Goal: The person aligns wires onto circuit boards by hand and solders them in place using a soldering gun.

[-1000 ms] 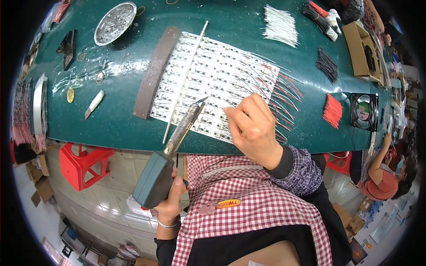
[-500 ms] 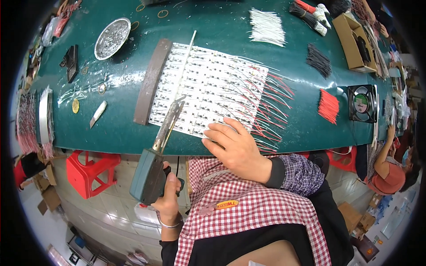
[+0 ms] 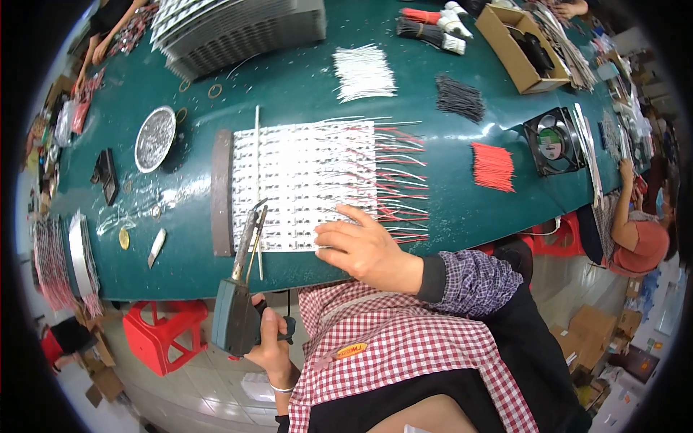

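My left hand (image 3: pixel 271 348) is closed round the handle of a dark green soldering gun (image 3: pixel 232 317). Its long metal tip points up and meets the left part of a white panel of small circuit boards (image 3: pixel 303 169), close to a thin white rod (image 3: pixel 258 155) lying across it. Fingers spread, my right hand (image 3: pixel 372 249) rests on the panel's near edge. Black, white and red wires (image 3: pixel 404 195) stick out from the panel's right side. A brown bar (image 3: pixel 222 191) lies along its left edge.
Bundles of white wires (image 3: pixel 364 72), dark wires (image 3: pixel 460 97) and red wires (image 3: pixel 493 167) lie beyond and to the right, near a black fan (image 3: pixel 554 141). On the left are a metal bowl (image 3: pixel 155 139), a knife (image 3: pixel 157 247) and a black stand (image 3: pixel 107 177). A grey stack (image 3: pixel 249 36) stands far back.
The whole view has shifted, so the table sits lower and the panel looks straighter; the grey stack now shows more. My left hand keeps the soldering gun's tip at the panel near the rod.
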`<state>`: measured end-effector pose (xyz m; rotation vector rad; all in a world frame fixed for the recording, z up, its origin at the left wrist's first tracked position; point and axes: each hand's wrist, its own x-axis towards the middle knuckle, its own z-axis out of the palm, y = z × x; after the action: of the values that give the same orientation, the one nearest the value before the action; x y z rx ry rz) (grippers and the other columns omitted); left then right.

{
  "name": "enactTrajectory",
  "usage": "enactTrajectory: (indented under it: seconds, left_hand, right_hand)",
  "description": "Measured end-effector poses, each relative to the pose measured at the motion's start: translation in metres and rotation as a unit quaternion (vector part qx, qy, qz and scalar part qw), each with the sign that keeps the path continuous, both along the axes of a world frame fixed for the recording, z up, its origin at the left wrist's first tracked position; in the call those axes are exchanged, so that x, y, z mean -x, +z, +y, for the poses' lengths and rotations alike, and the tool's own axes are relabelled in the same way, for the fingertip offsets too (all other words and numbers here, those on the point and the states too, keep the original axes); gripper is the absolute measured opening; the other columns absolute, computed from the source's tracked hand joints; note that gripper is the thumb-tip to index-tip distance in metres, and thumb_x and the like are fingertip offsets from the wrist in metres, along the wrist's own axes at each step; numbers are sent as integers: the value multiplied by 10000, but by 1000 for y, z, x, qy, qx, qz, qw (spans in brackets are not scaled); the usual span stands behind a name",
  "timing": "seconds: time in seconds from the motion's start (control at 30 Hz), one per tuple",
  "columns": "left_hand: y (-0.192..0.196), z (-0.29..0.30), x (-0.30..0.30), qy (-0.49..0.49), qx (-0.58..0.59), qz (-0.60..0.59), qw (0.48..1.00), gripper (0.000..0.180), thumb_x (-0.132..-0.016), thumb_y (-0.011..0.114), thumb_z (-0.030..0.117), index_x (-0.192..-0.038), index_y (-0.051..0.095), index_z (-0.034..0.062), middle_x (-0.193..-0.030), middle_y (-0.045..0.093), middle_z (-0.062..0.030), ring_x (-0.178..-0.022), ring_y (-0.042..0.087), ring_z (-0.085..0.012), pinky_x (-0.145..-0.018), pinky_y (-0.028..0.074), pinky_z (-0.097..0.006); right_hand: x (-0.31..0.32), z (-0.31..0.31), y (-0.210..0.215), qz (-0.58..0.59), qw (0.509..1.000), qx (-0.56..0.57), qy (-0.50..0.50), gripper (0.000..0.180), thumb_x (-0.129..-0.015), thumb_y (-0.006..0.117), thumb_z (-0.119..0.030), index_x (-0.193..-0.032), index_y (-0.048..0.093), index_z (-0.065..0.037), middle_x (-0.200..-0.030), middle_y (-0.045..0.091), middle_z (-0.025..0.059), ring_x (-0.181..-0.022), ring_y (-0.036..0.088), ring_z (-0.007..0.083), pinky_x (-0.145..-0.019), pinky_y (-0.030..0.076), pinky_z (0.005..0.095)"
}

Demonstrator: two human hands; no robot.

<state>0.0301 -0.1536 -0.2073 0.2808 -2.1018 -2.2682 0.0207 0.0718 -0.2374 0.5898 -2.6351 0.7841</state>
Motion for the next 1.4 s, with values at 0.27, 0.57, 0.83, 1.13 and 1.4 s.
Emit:
enactTrajectory:
  seconds: [0.27,0.57,0.83,1.13,1.4]
  left_hand:
    - [2,1,14,-1,55,47,997,271,-873,592,-18,-1124,551,-110,-909,617,-141,-496,435,-101,-457,345,-239]
    - [7,18,17,-18,30,28,999,266,-895,569,-35,-1150,541,-107,-896,613,-130,-489,428,-89,-442,316,-234]
    - [1,8,8,-23,25,0,999,267,-856,599,-25,-1111,571,-99,-820,610,-114,-500,448,-94,-490,350,-217]
    - [3,16,7,23,13,11,1000,286,-831,620,-39,-1109,577,-92,-983,639,-149,-503,461,-89,-489,350,-215]
    - [-9,-1,1,-4,7,-19,1000,318,-872,607,-55,-1183,547,-75,-1107,631,-163,-547,486,-92,-477,375,-236]
  right_hand:
    - [-11,66,40,76,987,77,-120,206,-754,660,-30,-958,682,-43,-1003,667,105,-963,644,279,-810,533,396]
    - [18,223,41,17,933,-129,-336,115,-779,706,-29,-893,693,-23,-907,632,76,-919,591,280,-794,499,378]
    - [39,233,27,-13,929,-178,-323,77,-764,723,-73,-836,697,-62,-857,628,62,-886,600,257,-775,513,376]
    - [38,227,31,4,935,-127,-331,84,-814,685,-69,-887,655,-41,-850,629,107,-837,610,310,-732,492,403]
    - [39,226,33,33,936,-175,-304,77,-827,645,-45,-896,653,-79,-845,619,80,-849,614,287,-720,507,398]
